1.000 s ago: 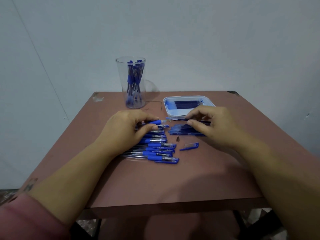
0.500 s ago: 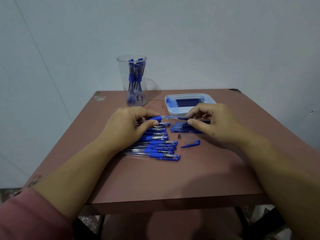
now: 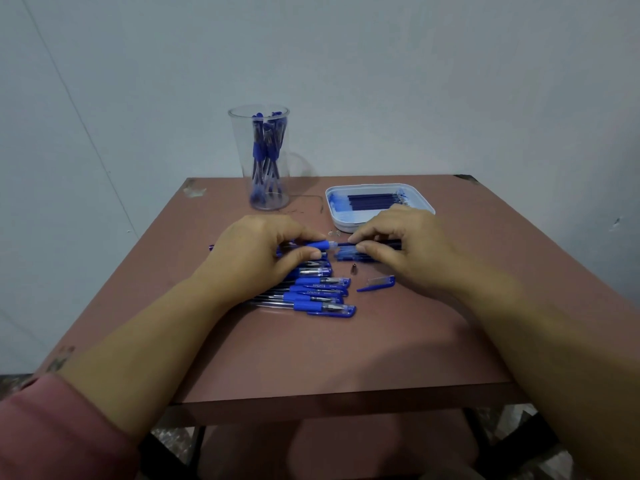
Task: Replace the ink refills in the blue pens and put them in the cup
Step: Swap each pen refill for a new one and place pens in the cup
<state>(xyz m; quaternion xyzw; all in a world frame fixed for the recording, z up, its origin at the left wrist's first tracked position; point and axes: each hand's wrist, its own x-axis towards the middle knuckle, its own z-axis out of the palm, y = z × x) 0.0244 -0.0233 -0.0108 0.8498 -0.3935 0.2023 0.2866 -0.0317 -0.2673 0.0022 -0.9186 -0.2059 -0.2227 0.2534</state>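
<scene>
The left hand (image 3: pixel 256 251) hid most of the pen barrel (image 3: pixel 317 244), which it gripped between thumb and curled fingers. Only the blue grip and the clear open end showed. The right hand (image 3: pixel 405 244) pinched a thin dark refill (image 3: pixel 342 243) between thumb and forefinger, and its rear length was covered by the fingers. The refill's tip met the barrel's mouth, though it was hard to tell whether it had entered. Under that hand lay a blurred heap of loose refills (image 3: pixel 346 255), partly covered.

A row of capped blue pens (image 3: pixel 311 292) lay mid-desk, its left ends beneath the left wrist. Just right of the row sat a small metal tip (image 3: pixel 354 269) and a loose blue cap (image 3: pixel 375 283).

Near the far edge stood a clear cup (image 3: pixel 242 161) holding upright pens. To its right was a white tray (image 3: pixel 337 220) of dark refills, its near rim behind the right hand.

The brown desk (image 3: pixel 346 358) had chipped far corners and stood against a plain pale wall (image 3: pixel 415 81). A pink sleeve (image 3: pixel 52 427) was cut off at the lower left.
</scene>
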